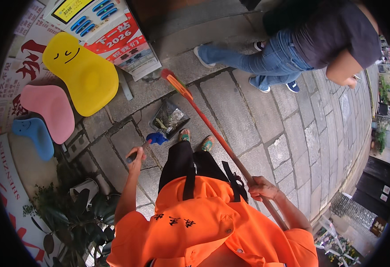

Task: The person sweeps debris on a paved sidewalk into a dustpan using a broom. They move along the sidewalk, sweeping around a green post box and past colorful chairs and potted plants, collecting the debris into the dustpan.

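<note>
My left hand (136, 156) is closed round the upper end of a long-handled dustpan's handle, out in front of me to the left. Below it, the dustpan (187, 121) rests on the paving by my feet, with crumpled litter and leaf-like bits inside. Something blue (157, 138), perhaps cloth or plastic, is bunched on the handle near the pan. My right hand (264, 188) grips the pole of a broom (212, 133). Its red and orange pole slants away from my right side to an orange and red head (176, 82) beyond the dustpan. The bristle tips are hard to make out.
Yellow (90, 86), pink (52, 107) and blue (38, 138) moulded seats stand at left, near a keypad machine (132, 49). Leafy plants (70, 218) grow at lower left. At upper right a person in jeans (275, 58) walks on the stone paving (266, 111).
</note>
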{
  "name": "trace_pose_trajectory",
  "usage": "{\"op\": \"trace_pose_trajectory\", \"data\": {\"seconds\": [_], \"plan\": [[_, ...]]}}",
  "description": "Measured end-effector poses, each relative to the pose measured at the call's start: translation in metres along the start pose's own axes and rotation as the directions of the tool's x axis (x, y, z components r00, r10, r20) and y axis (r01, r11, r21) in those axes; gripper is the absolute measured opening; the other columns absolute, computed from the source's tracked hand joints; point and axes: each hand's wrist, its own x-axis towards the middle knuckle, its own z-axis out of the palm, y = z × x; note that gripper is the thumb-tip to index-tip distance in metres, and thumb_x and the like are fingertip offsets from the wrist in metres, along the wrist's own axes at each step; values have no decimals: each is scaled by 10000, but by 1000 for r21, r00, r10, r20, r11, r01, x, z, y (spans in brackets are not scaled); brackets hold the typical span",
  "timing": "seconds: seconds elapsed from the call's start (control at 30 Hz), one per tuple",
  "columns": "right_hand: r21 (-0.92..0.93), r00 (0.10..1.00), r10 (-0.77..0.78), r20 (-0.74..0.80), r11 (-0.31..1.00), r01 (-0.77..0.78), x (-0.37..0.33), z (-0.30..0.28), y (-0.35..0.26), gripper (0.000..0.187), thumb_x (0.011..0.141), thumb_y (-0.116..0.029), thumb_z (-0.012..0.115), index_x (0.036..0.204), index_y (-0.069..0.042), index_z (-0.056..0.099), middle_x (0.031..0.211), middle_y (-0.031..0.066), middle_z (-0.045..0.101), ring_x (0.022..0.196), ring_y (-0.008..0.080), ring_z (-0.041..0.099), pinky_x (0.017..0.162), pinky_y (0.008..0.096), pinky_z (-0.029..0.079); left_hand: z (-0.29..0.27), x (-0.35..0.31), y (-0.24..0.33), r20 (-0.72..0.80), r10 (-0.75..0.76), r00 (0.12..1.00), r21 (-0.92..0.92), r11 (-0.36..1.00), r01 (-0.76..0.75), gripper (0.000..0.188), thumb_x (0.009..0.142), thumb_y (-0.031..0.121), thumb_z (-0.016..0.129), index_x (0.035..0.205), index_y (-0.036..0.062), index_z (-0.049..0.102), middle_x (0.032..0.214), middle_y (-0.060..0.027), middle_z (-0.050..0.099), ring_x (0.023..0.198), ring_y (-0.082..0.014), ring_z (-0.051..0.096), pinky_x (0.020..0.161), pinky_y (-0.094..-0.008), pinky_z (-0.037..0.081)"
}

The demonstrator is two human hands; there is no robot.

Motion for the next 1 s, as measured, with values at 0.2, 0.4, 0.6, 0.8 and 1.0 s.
{"op": "trace_pose_trajectory", "data": {"seconds": [0.2,0.4,0.6,0.8,1.0], "plan": [[-75,992,-74,-98,995,67,10,2,-29,119,743,-29,541,726,-23,424,495,32,397,370,128,395,346,261,307,46,24,-4,29,39,999,-92,995,-36,252,820,267,603,781,19,592,650,-31,560,557,-98,534,524,-251,459],[149,968,-164,-191,970,194,16,-11,-46,112,740,-22,546,732,-28,435,503,11,375,365,109,375,334,255,288,63,42,-5,8,95,995,-108,990,-94,278,830,290,583,703,43,576,601,-42,548,528,-110,507,511,-281,439],[161,926,-64,-371,978,132,39,-79,-53,97,722,-31,551,751,-1,464,475,29,372,318,101,339,294,267,263,84,56,0,62,26,998,-103,994,-19,283,836,294,571,747,26,554,620,-38,538,528,-118,523,504,-249,446],[-185,734,-175,-657,980,68,76,-199,-68,88,696,-46,546,678,14,483,502,66,453,338,128,415,292,268,308,79,60,2,-32,-101,994,-46,994,99,317,835,312,571,708,23,545,596,-40,524,509,-109,507,474,-243,431],[-432,688,-285,-668,900,-47,126,-305,-129,121,687,-75,496,579,-25,472,483,77,481,370,143,465,314,271,353,59,71,4,-124,-179,976,-1,984,180,312,831,296,579,735,0,551,619,-60,550,509,-122,537,465,-236,452]]}}
